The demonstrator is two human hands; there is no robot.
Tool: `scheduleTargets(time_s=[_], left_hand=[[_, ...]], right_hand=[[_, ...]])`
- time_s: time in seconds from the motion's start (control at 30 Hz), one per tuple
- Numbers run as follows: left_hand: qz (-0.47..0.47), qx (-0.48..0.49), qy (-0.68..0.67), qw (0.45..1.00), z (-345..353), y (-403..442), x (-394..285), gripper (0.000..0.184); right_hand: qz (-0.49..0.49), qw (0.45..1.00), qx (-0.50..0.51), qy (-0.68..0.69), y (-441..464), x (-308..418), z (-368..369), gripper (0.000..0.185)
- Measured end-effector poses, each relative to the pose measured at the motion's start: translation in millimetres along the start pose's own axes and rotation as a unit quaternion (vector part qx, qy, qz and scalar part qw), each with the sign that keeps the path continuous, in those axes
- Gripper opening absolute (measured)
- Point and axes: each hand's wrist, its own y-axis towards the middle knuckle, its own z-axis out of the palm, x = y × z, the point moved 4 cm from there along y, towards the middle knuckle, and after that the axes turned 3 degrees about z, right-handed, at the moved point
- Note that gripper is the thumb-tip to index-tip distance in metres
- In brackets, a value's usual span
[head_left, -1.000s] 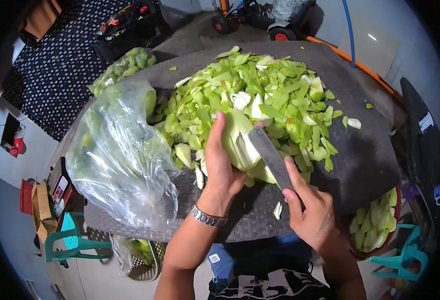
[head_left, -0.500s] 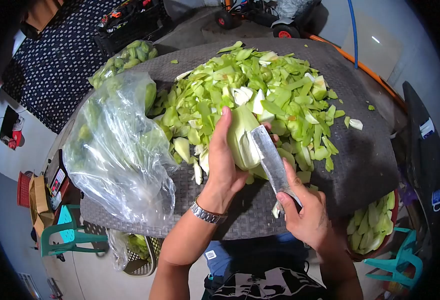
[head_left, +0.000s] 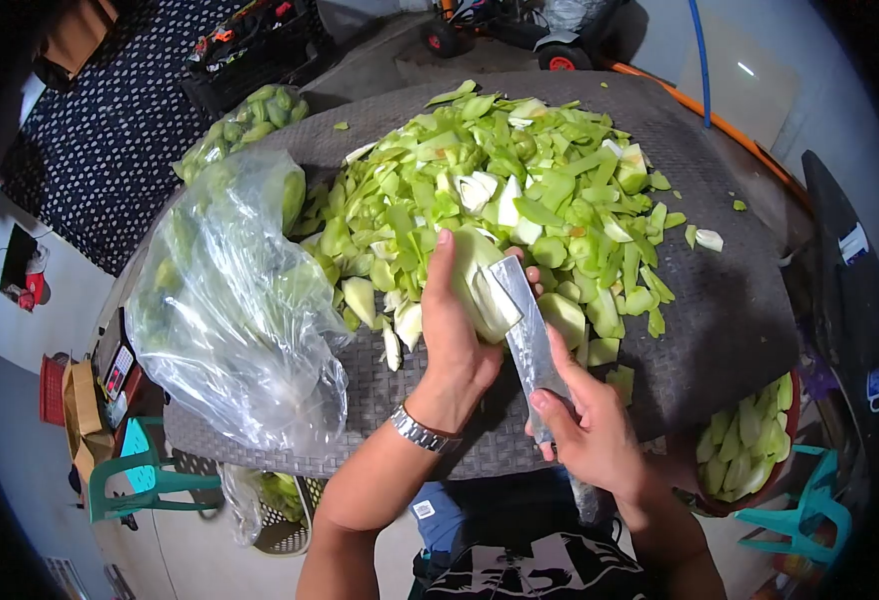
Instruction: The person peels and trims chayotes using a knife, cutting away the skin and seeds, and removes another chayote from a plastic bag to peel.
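My left hand [head_left: 457, 325], with a metal watch on its wrist, is closed around a pale green peeled chayote [head_left: 473, 262]. My right hand [head_left: 592, 415] grips a knife [head_left: 527, 335] whose broad blade lies against the chayote's right side. A slice stands partly away from the flesh beside the blade. Just beyond both hands spreads a heap of green peelings and cut pieces [head_left: 410, 170]. Left of my left hand, a clear plastic bag [head_left: 240, 300] holds whole green chayotes.
All this rests on a dark woven tabletop [head_left: 720, 330]. Another bag of chayotes [head_left: 260, 115] lies at the far left edge. Below right stands a tub of peeled pieces [head_left: 745, 450] by a green chair [head_left: 810, 510]. Under the table's left side is a plastic basket [head_left: 285, 525].
The knife blade has turned more upright and shifted slightly left along the chayote, and a slice now lifts from it. My right hand has moved slightly down and left.
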Motion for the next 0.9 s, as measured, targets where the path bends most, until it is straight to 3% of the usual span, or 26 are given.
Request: scheduleTargets(time_s=[0.2, 0.3, 0.4, 0.5, 0.67, 0.9], left_hand=[[0.013, 0.006, 0.0, 1.0, -3, 2, -2, 0.06], [0.004, 0.003, 0.02, 1.0, -1, -1, -6, 0.06], [-0.014, 0.02, 0.037, 0.999, 0, 3, -12, 0.061], [0.001, 0.009, 0.088, 0.996, 4, 0, -11, 0.064], [-0.016, 0.016, 0.052, 0.998, 1, 4, -10, 0.062], [0.017, 0.03, 0.106, 0.994, 1, 8, -16, 0.064]], right_hand=[[0.074, 0.992, 0.051, 0.084, -1, 1, 4, 0.07], [0.037, 0.997, 0.024, 0.056, -1, -1, 2, 0.068], [0.074, 0.995, 0.039, 0.052, -3, 13, -7, 0.068], [0.082, 0.987, 0.078, 0.113, -7, 11, -6, 0.067], [0.084, 0.98, 0.099, 0.152, -2, 8, -2, 0.072], [0.149, 0.917, 0.163, 0.331, 3, 24, -18, 0.064]])
